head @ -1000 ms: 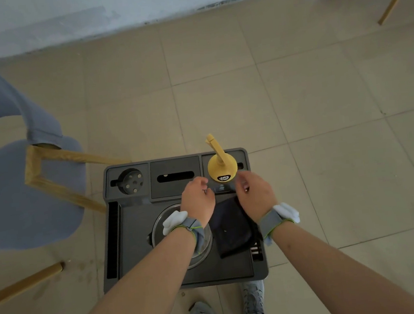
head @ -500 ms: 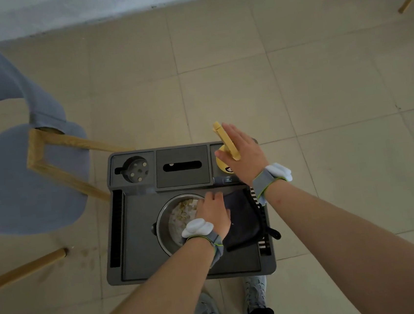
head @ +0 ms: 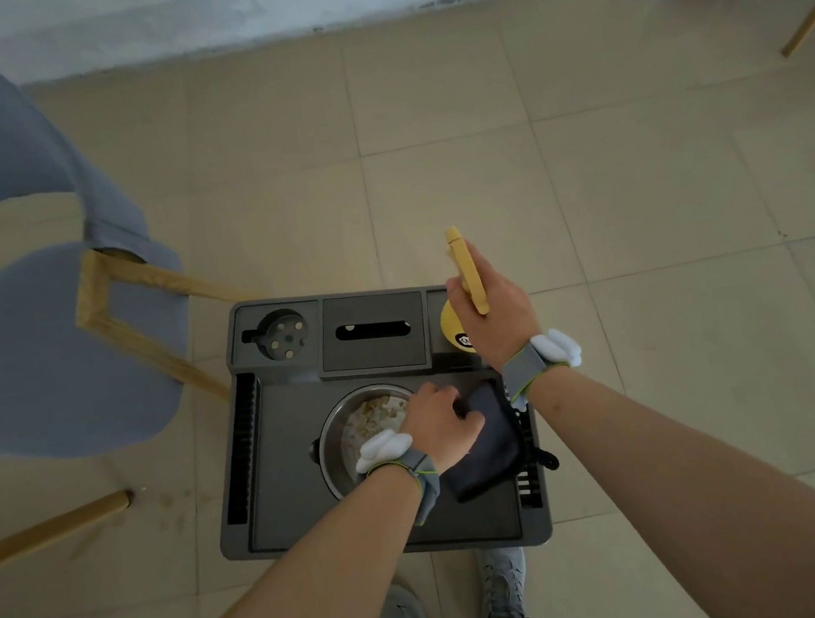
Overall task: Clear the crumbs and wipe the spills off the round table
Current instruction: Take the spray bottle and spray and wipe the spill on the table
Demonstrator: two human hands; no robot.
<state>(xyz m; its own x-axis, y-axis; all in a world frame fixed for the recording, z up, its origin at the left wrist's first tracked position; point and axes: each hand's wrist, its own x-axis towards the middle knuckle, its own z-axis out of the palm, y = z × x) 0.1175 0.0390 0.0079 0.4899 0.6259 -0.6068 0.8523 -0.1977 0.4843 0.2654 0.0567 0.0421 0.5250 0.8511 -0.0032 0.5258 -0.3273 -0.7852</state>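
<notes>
The right hand (head: 494,314) is closed around the yellow spray bottle (head: 465,302), whose long top points up and away. The bottle sits in the far right pocket of the grey tray (head: 289,497) on the floor. The left hand (head: 440,423) is nearer the dark cloth (head: 491,451), lying just to its right; its fingers seem to pinch the cloth's edge. The metal bowl (head: 353,430) of crumbs sits beside it.

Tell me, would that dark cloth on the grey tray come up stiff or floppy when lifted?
Probably floppy: the dark cloth lies folded and rumpled under the left hand, its edge draping over the grey tray's slotted side. It looks thin, so likely light. It should not slip much, since the fabric bunches where the fingers pinch it.
</notes>
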